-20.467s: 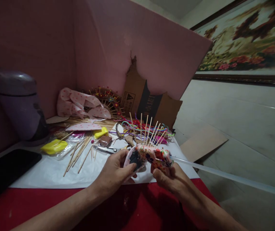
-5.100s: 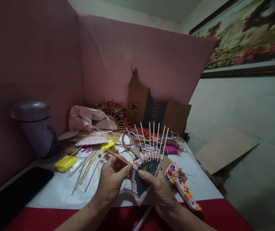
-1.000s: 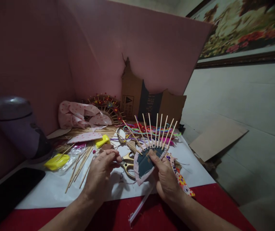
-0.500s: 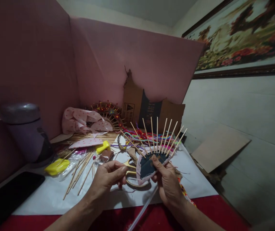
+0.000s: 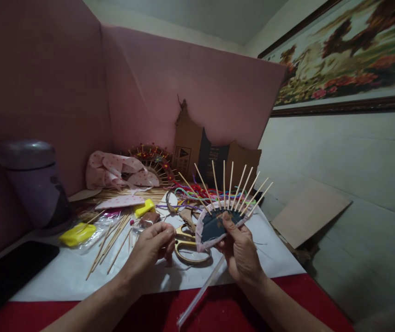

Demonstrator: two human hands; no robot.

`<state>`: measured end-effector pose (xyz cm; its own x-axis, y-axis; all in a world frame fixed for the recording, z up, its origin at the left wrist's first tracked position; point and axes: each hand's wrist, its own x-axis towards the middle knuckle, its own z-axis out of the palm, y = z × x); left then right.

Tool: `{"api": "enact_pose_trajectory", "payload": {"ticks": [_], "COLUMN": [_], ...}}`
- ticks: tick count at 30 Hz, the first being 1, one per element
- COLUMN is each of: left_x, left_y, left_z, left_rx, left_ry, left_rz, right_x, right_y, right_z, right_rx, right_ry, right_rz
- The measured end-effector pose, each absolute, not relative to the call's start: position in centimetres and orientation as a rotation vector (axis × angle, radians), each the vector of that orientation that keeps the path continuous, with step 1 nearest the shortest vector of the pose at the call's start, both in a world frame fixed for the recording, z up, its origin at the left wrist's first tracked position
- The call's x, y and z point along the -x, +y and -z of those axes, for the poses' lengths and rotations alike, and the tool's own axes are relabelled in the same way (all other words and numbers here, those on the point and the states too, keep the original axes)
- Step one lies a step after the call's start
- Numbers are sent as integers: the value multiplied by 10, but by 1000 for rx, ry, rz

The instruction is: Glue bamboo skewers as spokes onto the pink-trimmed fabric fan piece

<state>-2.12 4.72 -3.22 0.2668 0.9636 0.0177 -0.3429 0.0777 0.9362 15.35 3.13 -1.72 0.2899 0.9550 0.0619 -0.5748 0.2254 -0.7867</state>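
Observation:
My right hand (image 5: pixel 241 251) grips a half-round dark cardboard piece (image 5: pixel 214 229) edged in pink cloth, thumb on its face. Several thin wooden sticks (image 5: pixel 224 184) fan upward from its curved edge. A translucent rod (image 5: pixel 200 295) slants from below my right hand over the red cloth; whether the fingers hold it is hidden. To the left, my left hand (image 5: pixel 154 244) is closed, thumb against the curled fingers; I cannot make out anything in it. It is beside the yellow-handled scissors (image 5: pixel 192 262), which lie partly behind the cardboard piece.
Loose sticks (image 5: pixel 110 244), yellow clay packs (image 5: pixel 78 234) and a phone (image 5: pixel 17 267) lie to the left, near a purple tumbler (image 5: pixel 33 184). Behind are pink dotted cloth (image 5: pixel 114 170), a decorated stick arch (image 5: pixel 154 154), coloured cords (image 5: pixel 197 191) and cut cardboard (image 5: pixel 187 145).
The cardboard piece has risen slightly and tilted in my right hand. My left hand has shifted a little left and up, still closed. The view has moved slightly.

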Motion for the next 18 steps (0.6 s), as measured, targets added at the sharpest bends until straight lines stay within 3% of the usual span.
{"api": "enact_pose_trajectory", "payload": {"ticks": [18], "left_x": [19], "left_y": [46], "left_z": [27], "left_rx": [-1081], "left_ry": [934], "left_rz": [-1182], "right_x": [-152], "right_y": [34], "right_z": [24], "right_rx": [720], "right_ry": [-745], "right_rz": [-1150]}}
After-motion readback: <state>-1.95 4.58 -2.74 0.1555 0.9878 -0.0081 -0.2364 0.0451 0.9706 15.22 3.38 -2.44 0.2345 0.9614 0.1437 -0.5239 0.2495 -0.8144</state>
